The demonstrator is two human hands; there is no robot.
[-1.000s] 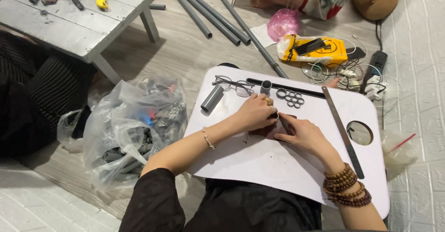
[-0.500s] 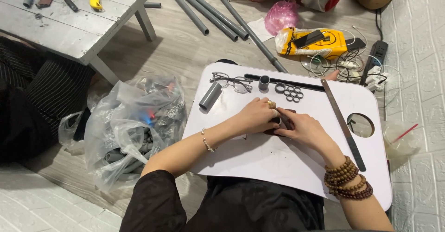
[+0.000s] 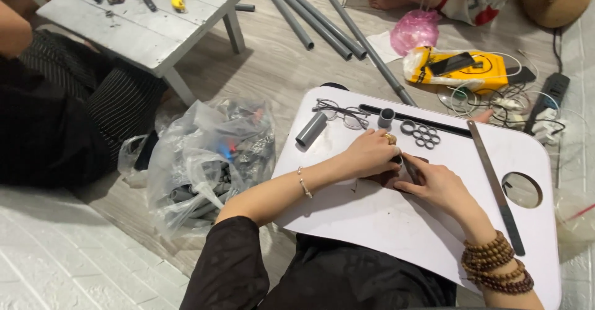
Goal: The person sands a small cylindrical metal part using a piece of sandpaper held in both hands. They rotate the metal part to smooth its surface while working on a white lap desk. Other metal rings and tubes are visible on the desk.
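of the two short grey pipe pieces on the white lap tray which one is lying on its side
The longer grey pipe piece, left of the eyeglasses, lies on its side. The shorter stub right of them stands upright, its open end up.

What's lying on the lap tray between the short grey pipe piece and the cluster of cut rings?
In the head view, a pair of eyeglasses and a small upright pipe stub lie between the grey pipe piece and the rings.

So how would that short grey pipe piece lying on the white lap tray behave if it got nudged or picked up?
The short grey pipe piece lies on its side on the white lap tray, so a sideways nudge would probably set it rolling. It looks like hollow plastic, likely light and stiff. Its smooth surface might slip a little, and the glasses beside it could get bumped.
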